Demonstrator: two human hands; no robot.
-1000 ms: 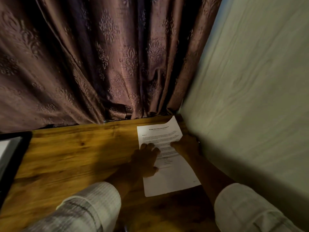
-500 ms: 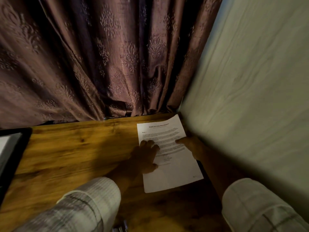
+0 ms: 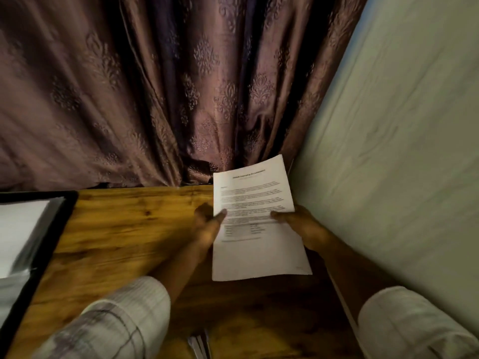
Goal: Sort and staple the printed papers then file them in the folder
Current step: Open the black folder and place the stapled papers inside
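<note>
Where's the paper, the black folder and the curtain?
printed paper (image 3: pixel 259 255), head view, blank lower half.
folder (image 3: pixel 50 242), head view, black right edge.
curtain (image 3: pixel 155 99), head view, middle folds.

On my feed now, left sleeve (image 3: pixel 121 317), pale cloth with thin dark check lines, cuff rolled in a thick band, right sleeve (image 3: pixel 412 322), same pale check, rolled too, forearms, left hand (image 3: pixel 207 229) and right hand (image 3: pixel 305 226) bare

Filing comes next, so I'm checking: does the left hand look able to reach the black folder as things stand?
Probably yes, though it is busy: the left hand pinches the left edge of the printed paper. Only bare wooden table shows between it and the black folder at the left.
</note>
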